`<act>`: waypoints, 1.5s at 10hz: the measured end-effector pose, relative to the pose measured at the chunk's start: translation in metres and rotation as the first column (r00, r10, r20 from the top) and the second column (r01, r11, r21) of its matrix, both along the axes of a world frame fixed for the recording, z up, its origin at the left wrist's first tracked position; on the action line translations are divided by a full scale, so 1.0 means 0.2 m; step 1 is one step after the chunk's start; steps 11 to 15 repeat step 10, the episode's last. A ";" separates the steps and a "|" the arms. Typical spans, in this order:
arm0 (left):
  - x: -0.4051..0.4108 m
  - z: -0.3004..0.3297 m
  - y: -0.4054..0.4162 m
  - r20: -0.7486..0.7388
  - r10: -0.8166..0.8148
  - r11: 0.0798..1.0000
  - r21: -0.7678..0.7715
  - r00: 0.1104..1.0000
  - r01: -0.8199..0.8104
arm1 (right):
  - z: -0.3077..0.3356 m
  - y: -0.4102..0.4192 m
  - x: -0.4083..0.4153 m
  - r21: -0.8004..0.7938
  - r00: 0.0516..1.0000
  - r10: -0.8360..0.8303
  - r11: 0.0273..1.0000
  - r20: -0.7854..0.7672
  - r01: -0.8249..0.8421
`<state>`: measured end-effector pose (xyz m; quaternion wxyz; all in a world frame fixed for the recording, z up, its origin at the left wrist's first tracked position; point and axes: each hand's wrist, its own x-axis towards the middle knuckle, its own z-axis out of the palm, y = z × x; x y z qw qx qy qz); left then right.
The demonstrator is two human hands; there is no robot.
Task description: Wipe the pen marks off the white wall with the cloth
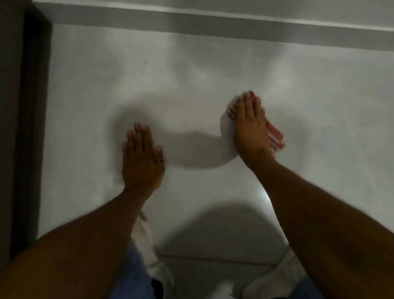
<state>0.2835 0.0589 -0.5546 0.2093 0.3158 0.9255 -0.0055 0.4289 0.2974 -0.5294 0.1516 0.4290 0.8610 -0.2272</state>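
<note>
My right hand point(251, 124) presses a white cloth with red stripes point(275, 136) flat against the white wall point(229, 76), right of centre. The cloth pokes out on both sides of the palm. My left hand point(142, 158) rests flat on the wall lower and to the left, fingers together, holding nothing. The picture is dim and blurred, and no pen marks stand out near the cloth. A small dark speck point(145, 62) sits higher on the wall.
A dark brown door frame point(5, 91) runs down the left side. A horizontal ledge point(236, 29) crosses the wall above the hands. Below are my white shoes point(264, 286), blue trouser legs and a grey tiled floor point(207, 268).
</note>
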 end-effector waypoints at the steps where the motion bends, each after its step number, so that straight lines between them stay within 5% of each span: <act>1: -0.16 0.30 0.06 0.532 0.377 0.926 -0.195 0.759 -0.323 | 0.32 -0.24 0.00 -0.403 0.960 -0.279 0.879 -0.004 0.254; 2: -0.21 0.84 0.10 0.758 0.640 0.680 -0.482 0.125 -0.552 | 0.80 -0.47 -0.11 -0.721 0.648 -0.760 0.418 0.056 0.552; 3: -0.23 1.33 0.04 0.828 0.518 0.516 -0.501 -0.212 -0.695 | 1.29 -0.63 -0.31 -0.873 0.279 -0.907 -0.162 0.316 0.461; 4: -0.33 1.75 -0.08 0.896 0.310 0.431 -0.431 -0.319 -0.793 | 1.67 -0.69 -0.58 -0.899 0.235 -0.878 -0.359 0.417 0.253; 5: -0.55 2.11 -0.24 0.964 0.166 0.403 -0.259 -0.208 -0.878 | 1.95 -0.70 -0.94 -0.942 0.286 -0.901 -0.289 0.327 0.169; 6: -0.84 2.33 -0.33 0.982 0.183 0.392 -0.022 0.055 -0.920 | 2.14 -0.70 -1.36 -0.987 0.458 -0.889 0.082 -0.008 0.141; 7: -1.16 2.41 -0.40 0.896 0.284 0.335 0.241 0.342 -0.911 | 2.21 -0.71 -1.78 -0.764 0.639 -0.623 0.640 -0.450 0.086; 8: -1.45 2.36 -0.44 0.792 0.332 0.306 0.424 0.513 -0.853 | 2.16 -0.72 -2.12 -0.368 0.739 -0.256 0.930 -0.623 0.012; 9: -1.65 2.25 -0.41 0.659 0.411 0.489 0.424 0.630 -0.762 | 2.10 -0.70 -2.28 -0.202 0.846 -0.085 0.979 -0.527 -0.028; 10: -1.68 2.22 -0.32 0.382 0.537 0.739 0.215 0.752 -0.638 | 2.07 -0.64 -2.14 -0.113 0.820 -0.046 0.993 -0.570 -0.023; 15: -1.68 2.22 -0.32 0.382 0.537 0.739 0.215 0.752 -0.638 | 2.07 -0.64 -2.14 -0.113 0.820 -0.046 0.993 -0.570 -0.023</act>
